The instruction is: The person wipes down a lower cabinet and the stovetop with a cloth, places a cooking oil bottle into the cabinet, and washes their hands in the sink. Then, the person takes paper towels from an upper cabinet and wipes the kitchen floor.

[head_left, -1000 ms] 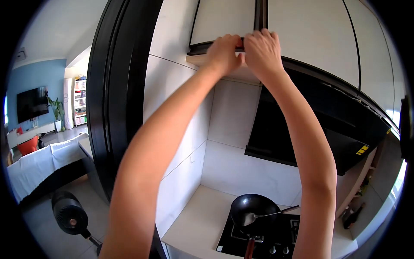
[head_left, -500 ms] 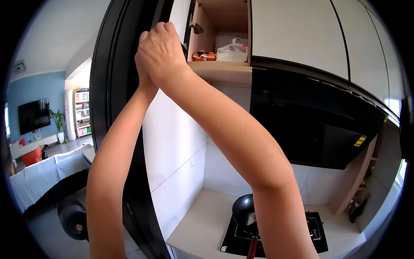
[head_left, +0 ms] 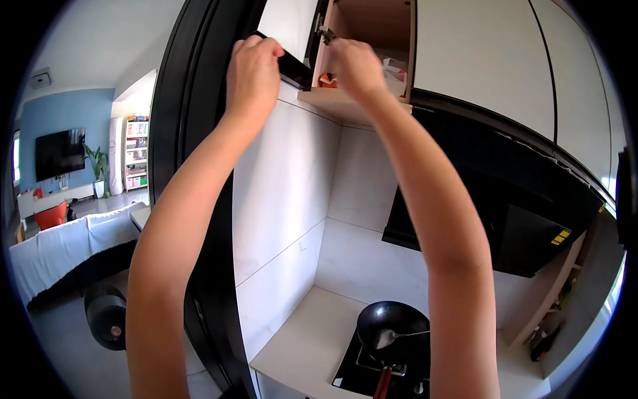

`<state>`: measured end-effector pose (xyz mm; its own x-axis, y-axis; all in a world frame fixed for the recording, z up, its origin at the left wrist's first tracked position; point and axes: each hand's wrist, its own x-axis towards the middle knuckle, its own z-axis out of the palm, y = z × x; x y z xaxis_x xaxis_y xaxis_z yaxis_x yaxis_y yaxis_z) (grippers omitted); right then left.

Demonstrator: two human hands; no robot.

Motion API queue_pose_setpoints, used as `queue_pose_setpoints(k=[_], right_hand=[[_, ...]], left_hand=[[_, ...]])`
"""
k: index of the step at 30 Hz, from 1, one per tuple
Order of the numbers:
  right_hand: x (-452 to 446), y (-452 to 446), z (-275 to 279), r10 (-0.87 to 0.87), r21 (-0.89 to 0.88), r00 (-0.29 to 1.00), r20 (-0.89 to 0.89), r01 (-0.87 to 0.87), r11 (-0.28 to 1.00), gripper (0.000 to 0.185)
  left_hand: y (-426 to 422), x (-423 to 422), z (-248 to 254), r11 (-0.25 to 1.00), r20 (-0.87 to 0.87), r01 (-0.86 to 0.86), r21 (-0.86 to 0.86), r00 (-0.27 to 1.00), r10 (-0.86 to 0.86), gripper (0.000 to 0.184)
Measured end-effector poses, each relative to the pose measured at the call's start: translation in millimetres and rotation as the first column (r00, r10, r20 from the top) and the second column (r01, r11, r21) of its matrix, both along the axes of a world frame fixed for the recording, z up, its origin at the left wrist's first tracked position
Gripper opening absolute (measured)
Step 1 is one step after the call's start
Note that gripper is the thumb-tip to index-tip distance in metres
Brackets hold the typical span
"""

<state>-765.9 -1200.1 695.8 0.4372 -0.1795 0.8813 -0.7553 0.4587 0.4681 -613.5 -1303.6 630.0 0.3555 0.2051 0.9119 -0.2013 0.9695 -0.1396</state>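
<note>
High on the left, my left hand is closed round the outer edge of the swung-out cabinet door, whose lower border is black. My right hand is raised in front of the open wall cabinet, close to the metal hinge. Motion smears its fingers, so I cannot tell whether they hold anything. Behind that hand, a white plastic bag and an orange item show in part on the cabinet floor.
Below stands a gas hob carrying a black wok with a metal spatula in it. A black range hood hangs at the right. To the left are a black door frame and a dark fan.
My right hand has moved right, away from my left hand, to the cabinet opening. My left hand remains at the door edge. The view has shifted, showing more of the wok.
</note>
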Motion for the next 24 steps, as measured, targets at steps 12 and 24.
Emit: queue_pose_setpoints(k=[12, 24], right_hand=[[-72, 50, 2, -0.438, 0.043, 0.818, 0.373, 0.456, 0.889, 0.023], [-93, 50, 3, -0.739, -0.046, 0.668, 0.082, 0.743, 0.667, 0.013]], left_hand=[[15, -141, 31, 0.266, 0.137, 0.689, 0.675, 0.237, -0.962, 0.046], [20, -218, 59, 0.594, 0.285, 0.541, 0.595, 0.548, -0.786, 0.051]])
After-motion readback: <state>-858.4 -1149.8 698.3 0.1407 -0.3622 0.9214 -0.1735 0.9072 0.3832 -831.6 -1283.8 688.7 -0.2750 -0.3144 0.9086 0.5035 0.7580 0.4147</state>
